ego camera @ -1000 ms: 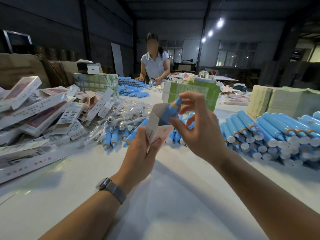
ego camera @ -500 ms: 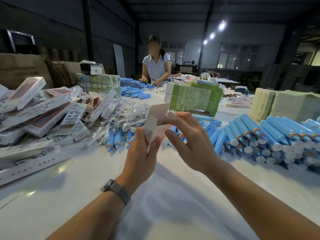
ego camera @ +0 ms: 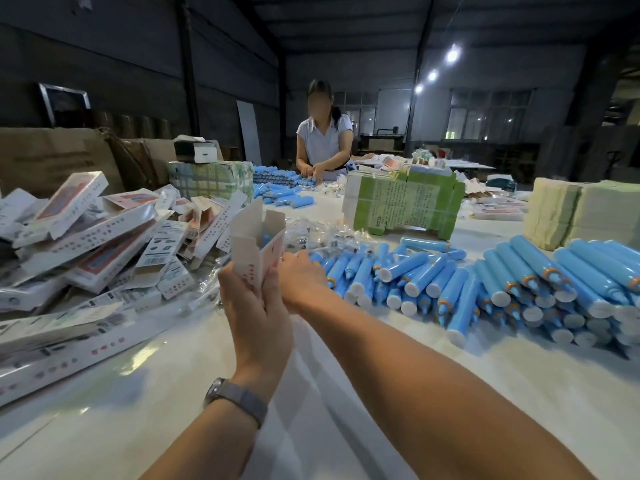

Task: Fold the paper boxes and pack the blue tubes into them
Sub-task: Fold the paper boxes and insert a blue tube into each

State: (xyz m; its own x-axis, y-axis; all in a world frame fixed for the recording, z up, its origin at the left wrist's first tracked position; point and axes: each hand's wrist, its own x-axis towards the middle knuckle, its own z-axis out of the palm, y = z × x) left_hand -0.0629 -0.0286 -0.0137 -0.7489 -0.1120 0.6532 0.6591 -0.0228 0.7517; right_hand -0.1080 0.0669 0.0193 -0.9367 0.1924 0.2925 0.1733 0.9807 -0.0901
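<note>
The left hand [ego camera: 258,306] grips an upright paper box [ego camera: 254,247] by its lower half, top flaps standing open, and a blue tube [ego camera: 266,239] shows inside the mouth. The right hand [ego camera: 301,277] sits just right of the box, touching its lower side; whether its fingers are curled I cannot tell. A grey wristwatch [ego camera: 235,400] circles the left wrist. Right of the box, loose blue tubes [ego camera: 450,282] lie heaped on the white table [ego camera: 346,393]; left of it slumps a pile of flat cartons [ego camera: 86,237]. Beyond the box stands a green bundle [ego camera: 405,206], and a second worker [ego camera: 323,140] at the table's far end.
</note>
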